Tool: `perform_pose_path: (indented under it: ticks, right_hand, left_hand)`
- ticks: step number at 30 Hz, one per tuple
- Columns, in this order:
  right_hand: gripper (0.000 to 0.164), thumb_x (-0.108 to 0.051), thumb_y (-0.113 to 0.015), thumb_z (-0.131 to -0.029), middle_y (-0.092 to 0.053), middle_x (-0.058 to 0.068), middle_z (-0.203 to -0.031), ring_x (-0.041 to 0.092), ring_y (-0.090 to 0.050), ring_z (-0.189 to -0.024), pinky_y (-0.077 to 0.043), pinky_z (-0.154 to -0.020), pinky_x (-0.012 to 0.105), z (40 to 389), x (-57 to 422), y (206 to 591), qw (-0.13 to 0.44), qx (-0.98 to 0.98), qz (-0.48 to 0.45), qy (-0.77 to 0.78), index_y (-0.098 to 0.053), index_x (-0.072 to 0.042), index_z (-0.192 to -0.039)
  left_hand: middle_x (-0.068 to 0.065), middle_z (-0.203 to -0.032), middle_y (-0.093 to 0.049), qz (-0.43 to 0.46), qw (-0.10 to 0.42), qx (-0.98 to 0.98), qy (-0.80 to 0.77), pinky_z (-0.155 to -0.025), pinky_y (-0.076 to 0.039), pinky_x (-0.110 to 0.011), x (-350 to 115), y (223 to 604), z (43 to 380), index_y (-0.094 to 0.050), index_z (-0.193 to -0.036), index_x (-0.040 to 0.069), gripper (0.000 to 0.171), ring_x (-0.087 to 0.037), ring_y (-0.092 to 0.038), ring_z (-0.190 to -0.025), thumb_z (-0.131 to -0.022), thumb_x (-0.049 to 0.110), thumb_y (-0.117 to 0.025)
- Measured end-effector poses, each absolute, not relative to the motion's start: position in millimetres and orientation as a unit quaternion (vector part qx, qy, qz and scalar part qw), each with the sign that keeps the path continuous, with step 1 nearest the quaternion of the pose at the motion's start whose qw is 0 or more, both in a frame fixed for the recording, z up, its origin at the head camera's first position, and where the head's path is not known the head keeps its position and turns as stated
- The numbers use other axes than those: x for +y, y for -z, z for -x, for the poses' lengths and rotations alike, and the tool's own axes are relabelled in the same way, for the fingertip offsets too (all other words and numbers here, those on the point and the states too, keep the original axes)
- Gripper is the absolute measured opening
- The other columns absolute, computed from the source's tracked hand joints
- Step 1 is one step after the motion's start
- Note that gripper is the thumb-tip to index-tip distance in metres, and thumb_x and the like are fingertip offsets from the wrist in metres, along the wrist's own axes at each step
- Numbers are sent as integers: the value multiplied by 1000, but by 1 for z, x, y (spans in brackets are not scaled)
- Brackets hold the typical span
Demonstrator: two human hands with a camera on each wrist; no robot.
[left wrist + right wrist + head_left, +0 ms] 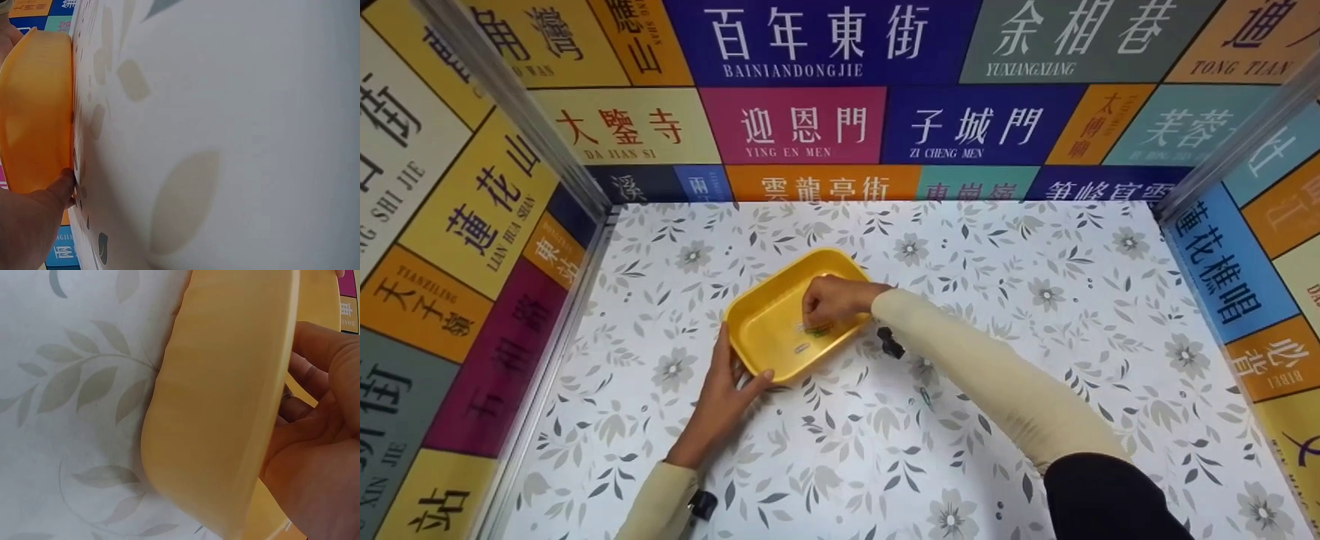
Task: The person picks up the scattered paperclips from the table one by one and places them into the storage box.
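Note:
A yellow plastic basin (757, 330) stands on the patterned tabletop, turned at a slant. My left hand (729, 382) grips its near left corner, thumb on the near side and fingers along the left wall; in the left wrist view the thumb (63, 183) lies low against the wall. My right hand (840, 298) is inside the basin, knuckles up and fingers curled down toward the bottom. Beside its fingertips lie a few small green and silvery pieces (819, 330), and a small silvery piece (801, 348) lies nearer. I cannot tell whether the right fingers hold anything.
On the tabletop (1035, 337), right of the basin and nearer me, lies a small green loop like a paper clip (925, 396). Panels with large printed characters (810, 124) stand behind and at both sides.

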State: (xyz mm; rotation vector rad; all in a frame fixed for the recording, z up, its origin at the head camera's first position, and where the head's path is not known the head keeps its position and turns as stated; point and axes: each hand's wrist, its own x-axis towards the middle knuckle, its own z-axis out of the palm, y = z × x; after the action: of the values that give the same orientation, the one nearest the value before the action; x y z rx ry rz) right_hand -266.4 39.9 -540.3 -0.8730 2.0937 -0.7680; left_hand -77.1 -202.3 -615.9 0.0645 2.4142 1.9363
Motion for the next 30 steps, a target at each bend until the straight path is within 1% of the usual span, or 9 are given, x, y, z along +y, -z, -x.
perform_pose_path:
  ticks: [4,10,14,18,24,30]
  right_hand:
    - [15,-1,-71,-101,-78,24,-99,22,-63,-77,-47,-64,20,266,37,543,364,812,336,307,-83,7,-105]
    - [13,-2,-73,-101,-77,25,-94,23,-61,-73,-46,-60,20,265,33,548,359,811,337,316,-83,6,-103]
    - [14,-4,-74,-102,-79,25,-99,25,-62,-76,-48,-62,21,264,33,547,357,810,335,323,-84,5,-105]
    - [14,-5,-73,-103,-81,21,-103,19,-63,-78,-50,-67,22,261,35,548,344,813,338,327,-84,3,-105]
    - [13,-5,-73,-103,-82,17,-101,9,-63,-76,-53,-70,21,251,40,546,302,809,367,346,-84,2,-104]
    - [10,-5,-74,-103,-80,9,-96,10,-64,-81,-55,-76,23,242,48,547,247,819,389,341,-83,0,-101]
  left_hand:
    - [-7,-186,-1,-24,20,777,-629,-133,-29,-43,-202,617,78,6,-178,26,114,-33,-22,-168,-104,25,-80]
    - [-6,-186,-2,-26,19,776,-630,-133,-29,-44,-202,618,78,7,-178,27,115,-33,-21,-168,-104,26,-81]
    - [-6,-186,-2,-28,21,776,-630,-133,-30,-43,-202,617,78,7,-178,28,116,-33,-22,-168,-103,27,-81]
    - [-6,-186,-1,-27,22,776,-629,-132,-30,-42,-201,617,77,7,-178,27,116,-33,-22,-168,-103,27,-81]
    - [-5,-185,-1,-19,25,783,-621,-133,-30,-44,-202,617,76,7,-178,26,116,-31,-21,-168,-103,27,-81]
    - [-4,-186,0,-13,32,784,-620,-133,-30,-41,-203,616,76,8,-178,28,117,-31,-24,-167,-103,29,-81]
